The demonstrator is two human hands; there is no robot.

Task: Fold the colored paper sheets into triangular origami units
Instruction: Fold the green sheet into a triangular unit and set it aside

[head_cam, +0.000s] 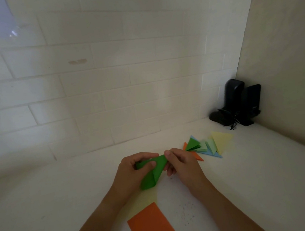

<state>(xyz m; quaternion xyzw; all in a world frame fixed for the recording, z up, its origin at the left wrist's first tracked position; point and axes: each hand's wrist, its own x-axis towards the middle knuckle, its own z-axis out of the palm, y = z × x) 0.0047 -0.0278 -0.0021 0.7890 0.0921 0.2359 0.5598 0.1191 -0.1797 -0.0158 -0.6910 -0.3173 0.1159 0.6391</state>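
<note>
While both hands (159,164) pinch it, green paper (152,174) curls between them

matt green paper (154,172), glossy wall tiles (87,84) (smooth)

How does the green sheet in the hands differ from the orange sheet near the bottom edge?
The green sheet is held off the table by both hands and curled mid-fold; the orange sheet lies flat, untouched and unfolded. Green is partly hidden by fingers; orange is partly cut off by the frame. Both are plain colored paper.

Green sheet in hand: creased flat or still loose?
Loose: the green sheet curls over in a rounded bend, uncreased, held by the left hand and right hand.
</note>
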